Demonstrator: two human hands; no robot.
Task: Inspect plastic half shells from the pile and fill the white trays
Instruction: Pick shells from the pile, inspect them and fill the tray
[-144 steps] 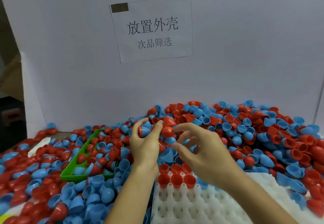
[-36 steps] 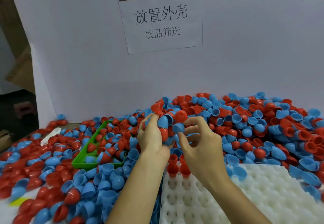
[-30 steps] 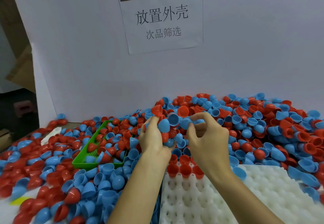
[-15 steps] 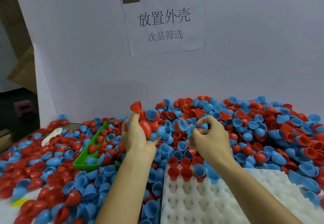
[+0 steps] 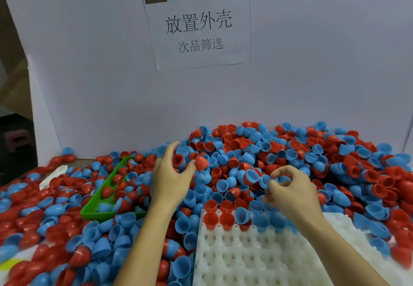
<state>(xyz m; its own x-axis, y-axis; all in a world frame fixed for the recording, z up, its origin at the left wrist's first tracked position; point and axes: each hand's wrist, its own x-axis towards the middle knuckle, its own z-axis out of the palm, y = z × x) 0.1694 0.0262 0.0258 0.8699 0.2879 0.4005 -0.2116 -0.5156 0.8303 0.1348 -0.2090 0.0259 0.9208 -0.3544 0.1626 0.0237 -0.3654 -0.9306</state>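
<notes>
A big pile of red and blue plastic half shells [image 5: 290, 151] covers the table against the white board. My left hand [image 5: 172, 178] is raised over the pile with a red shell [image 5: 178, 160] between its fingers and a second red shell [image 5: 201, 162] at the thumb tip. To the right, my right hand [image 5: 292, 191] pinches a blue shell [image 5: 264, 180] between thumb and forefinger. Below the hands lies the white tray [image 5: 257, 261]. Its far row holds two red shells [image 5: 219, 218] and a blue shell [image 5: 242, 215]; my right forearm hides part of that row.
A green basket [image 5: 98, 213] with several shells in it sits left of my left hand. Loose shells lie all around the tray and basket. A white board with a paper sign [image 5: 199, 26] closes off the back. The table's left edge is near a dark gap.
My left hand moved left, away from the right hand, and lifted red shells out of the pile. My right hand drifted slightly right, still pinching a blue shell.
</notes>
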